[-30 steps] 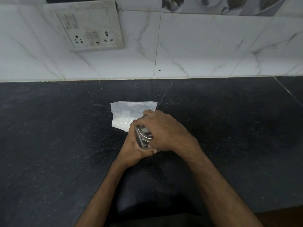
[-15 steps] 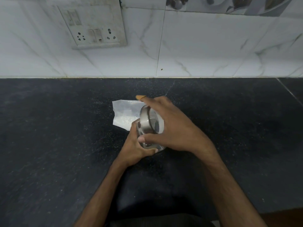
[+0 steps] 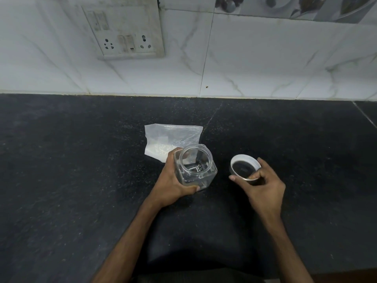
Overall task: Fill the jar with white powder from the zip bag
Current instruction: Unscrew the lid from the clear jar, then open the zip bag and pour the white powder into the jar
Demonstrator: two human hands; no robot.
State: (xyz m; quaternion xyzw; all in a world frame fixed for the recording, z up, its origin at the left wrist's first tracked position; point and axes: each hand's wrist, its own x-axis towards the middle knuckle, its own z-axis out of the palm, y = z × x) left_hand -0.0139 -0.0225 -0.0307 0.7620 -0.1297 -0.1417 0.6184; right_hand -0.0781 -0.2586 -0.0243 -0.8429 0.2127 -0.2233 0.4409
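Overlapping zip bag [image 3: 171,139] corner: jar [image 3: 194,170]; lid [image 3: 244,168] beside; socket panel [image 3: 124,31] on wall [image 3: 265,58].

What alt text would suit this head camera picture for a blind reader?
A person's left hand grips an open clear jar on a dark counter, while the right hand holds the lid beside it. A zip bag of white powder lies just behind the jar.

This looks like a home kitchen. A black speckled stone counter [image 3: 81,180] meets a wall of white marble-look tiles [image 3: 265,58], with a switch and socket plate [image 3: 124,31] and, at the top, picture tiles [image 3: 285,7] that seem to show dishes. A clear storage jar [image 3: 195,170] stands on the counter.
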